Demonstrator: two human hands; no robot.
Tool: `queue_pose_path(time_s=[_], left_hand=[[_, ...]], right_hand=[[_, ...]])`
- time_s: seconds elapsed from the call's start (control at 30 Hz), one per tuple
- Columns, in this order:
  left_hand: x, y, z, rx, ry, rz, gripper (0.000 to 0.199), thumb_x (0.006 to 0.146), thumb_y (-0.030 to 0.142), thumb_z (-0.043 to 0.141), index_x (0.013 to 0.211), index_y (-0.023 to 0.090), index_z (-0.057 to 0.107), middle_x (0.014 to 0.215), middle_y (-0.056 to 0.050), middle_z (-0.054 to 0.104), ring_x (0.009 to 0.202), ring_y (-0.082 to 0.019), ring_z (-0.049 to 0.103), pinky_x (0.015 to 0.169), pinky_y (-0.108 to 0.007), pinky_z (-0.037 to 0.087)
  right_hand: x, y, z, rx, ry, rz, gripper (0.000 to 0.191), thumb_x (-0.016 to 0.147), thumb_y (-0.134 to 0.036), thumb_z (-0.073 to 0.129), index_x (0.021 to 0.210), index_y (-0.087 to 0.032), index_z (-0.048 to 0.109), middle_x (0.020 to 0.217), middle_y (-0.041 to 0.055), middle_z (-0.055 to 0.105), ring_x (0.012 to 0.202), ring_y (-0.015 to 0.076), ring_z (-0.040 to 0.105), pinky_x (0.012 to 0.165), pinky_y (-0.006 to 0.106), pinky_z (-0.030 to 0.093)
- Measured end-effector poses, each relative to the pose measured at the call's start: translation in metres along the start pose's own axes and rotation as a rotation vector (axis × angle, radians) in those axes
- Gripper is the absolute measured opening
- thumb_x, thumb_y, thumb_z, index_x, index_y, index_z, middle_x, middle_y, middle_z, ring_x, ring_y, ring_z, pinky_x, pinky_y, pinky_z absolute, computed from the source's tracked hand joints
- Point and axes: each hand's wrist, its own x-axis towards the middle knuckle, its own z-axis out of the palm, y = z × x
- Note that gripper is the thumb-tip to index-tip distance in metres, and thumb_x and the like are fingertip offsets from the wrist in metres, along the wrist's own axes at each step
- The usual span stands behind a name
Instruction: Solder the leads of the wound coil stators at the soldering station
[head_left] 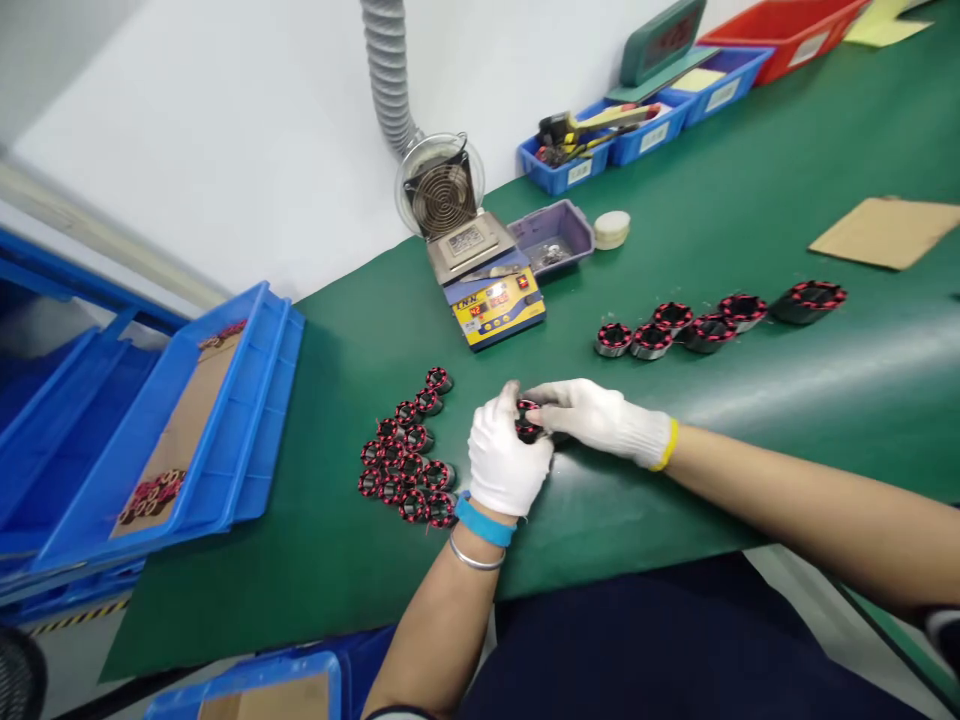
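Note:
Between my gloved hands is a motor stator, a short dark ring with red-pink slot liners on its top. My left hand is wrapped round its near and left side. From the right, my right hand grips it too, the thumb lying over its top; parts of the ring are hidden by the fingers. To the left of my left hand stands a cluster of similar stators. Several more stators form a loose group at the right.
A yellow-blue hot plate with display stands behind my hands, under a fume duct. Near it are a purple tray and a round white tin. Blue bins line the wall. Blue crates stand left; cardboard lies right.

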Motion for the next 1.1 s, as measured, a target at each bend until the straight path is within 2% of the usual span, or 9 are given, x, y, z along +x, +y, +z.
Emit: queue_pose_path(time_s=[0.13,0.33,0.4,0.47,0.6,0.67,0.8,0.93,1.1], left_hand=[[0.0,-0.003,0.006,-0.202,0.028,-0.045,0.057,0.077,0.02,0.063,0.133,0.016,0.057,0.14,-0.012,0.061,0.128,-0.024,0.061,0.109,-0.037,0.051],[0.001,-0.004,0.009,-0.38,-0.054,-0.112,0.064,0.077,0.022,0.064,0.14,0.017,0.053,0.136,-0.009,0.066,0.125,-0.024,0.064,0.109,-0.035,0.051],[0.001,-0.003,0.007,-0.423,-0.095,-0.196,0.057,0.076,0.025,0.066,0.132,0.019,0.059,0.12,-0.008,0.074,0.109,-0.025,0.071,0.096,-0.035,0.058],[0.002,-0.001,0.002,-0.514,-0.194,-0.295,0.031,0.079,0.027,0.062,0.108,0.02,0.069,0.093,-0.005,0.079,0.08,-0.022,0.074,0.075,-0.032,0.061],[0.003,0.001,-0.022,-0.851,-0.4,-0.369,0.014,0.08,0.031,0.058,0.076,0.019,0.065,0.058,0.001,0.068,0.039,-0.012,0.054,0.042,-0.024,0.046],[0.003,-0.001,-0.035,-1.009,-0.34,-0.359,0.02,0.078,0.037,0.063,0.077,0.018,0.064,0.053,0.001,0.065,0.034,-0.01,0.049,0.037,-0.022,0.039],[0.004,-0.008,-0.037,-1.139,0.033,-0.362,0.045,0.085,0.062,0.057,0.081,0.017,0.061,0.062,-0.002,0.067,0.044,-0.009,0.053,0.041,-0.019,0.038],[0.004,-0.005,-0.016,-1.053,-0.084,-0.341,0.056,0.083,0.073,0.056,0.091,0.017,0.062,0.074,-0.004,0.068,0.057,-0.012,0.06,0.045,-0.021,0.041],[-0.004,0.006,-0.014,-1.029,-0.144,-0.306,0.041,0.083,0.056,0.068,0.071,0.019,0.056,0.058,0.002,0.057,0.047,-0.009,0.05,0.047,-0.023,0.041]], right_hand=[[0.0,-0.007,0.014,0.16,-0.033,0.008,0.037,0.08,-0.033,0.062,0.112,-0.015,0.068,0.105,0.0055,0.073,0.094,0.0186,0.07,0.083,0.029,0.057],[-0.015,-0.004,0.009,-0.328,0.264,-0.155,0.052,0.075,-0.037,0.067,0.125,-0.022,0.069,0.112,0.0086,0.07,0.099,0.024,0.068,0.091,0.036,0.055],[-0.016,-0.003,0.007,-0.382,0.291,-0.189,0.054,0.075,-0.04,0.067,0.127,-0.025,0.069,0.116,0.008,0.069,0.104,0.0258,0.067,0.095,0.037,0.054],[-0.017,-0.005,0.004,-0.376,0.306,-0.161,0.053,0.077,-0.041,0.065,0.128,-0.026,0.068,0.119,0.0072,0.068,0.106,0.0264,0.067,0.097,0.038,0.055],[-0.016,-0.012,-0.007,-0.317,0.382,-0.044,0.053,0.078,-0.042,0.067,0.129,-0.024,0.068,0.117,0.0082,0.068,0.101,0.0251,0.068,0.091,0.037,0.058],[-0.015,-0.013,-0.011,-0.29,0.445,-0.005,0.054,0.077,-0.04,0.069,0.128,-0.022,0.068,0.116,0.0088,0.068,0.099,0.0235,0.068,0.087,0.035,0.059],[-0.014,-0.009,-0.013,-0.234,0.525,-0.018,0.054,0.075,-0.037,0.072,0.125,-0.018,0.07,0.115,0.0094,0.069,0.095,0.0215,0.069,0.085,0.034,0.06],[-0.015,-0.004,-0.006,-0.195,0.482,-0.044,0.055,0.074,-0.039,0.073,0.125,-0.019,0.071,0.109,0.0084,0.071,0.091,0.0211,0.07,0.086,0.034,0.06],[-0.016,-0.004,0.0,-0.149,0.435,-0.066,0.054,0.075,-0.039,0.071,0.125,-0.019,0.071,0.11,0.0083,0.072,0.092,0.022,0.071,0.088,0.035,0.06]])
